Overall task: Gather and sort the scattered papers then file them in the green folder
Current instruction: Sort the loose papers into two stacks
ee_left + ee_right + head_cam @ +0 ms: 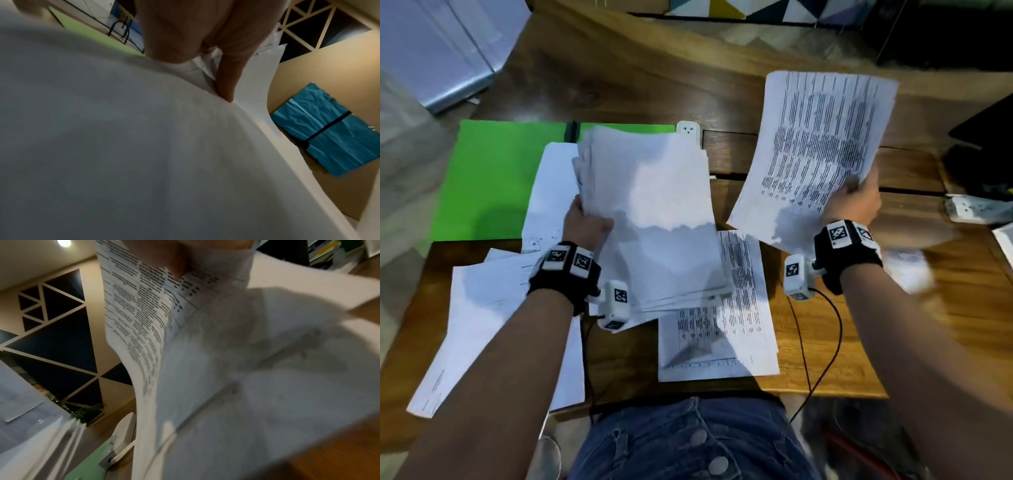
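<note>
Both hands grip paper: the left hand point(585, 224) a thick stack point(654, 219), the right hand point(854, 202) one printed sheet point(822, 144). Beyond the left hand lies the green folder point(489, 178), open on the table point(825, 359).

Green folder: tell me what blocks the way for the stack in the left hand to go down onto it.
The open green folder is not bare: a loose white sheet lies across its right half, under the thick stack of white papers held up by the left hand. Its left half is uncovered. Nothing else visible intervenes.
</note>
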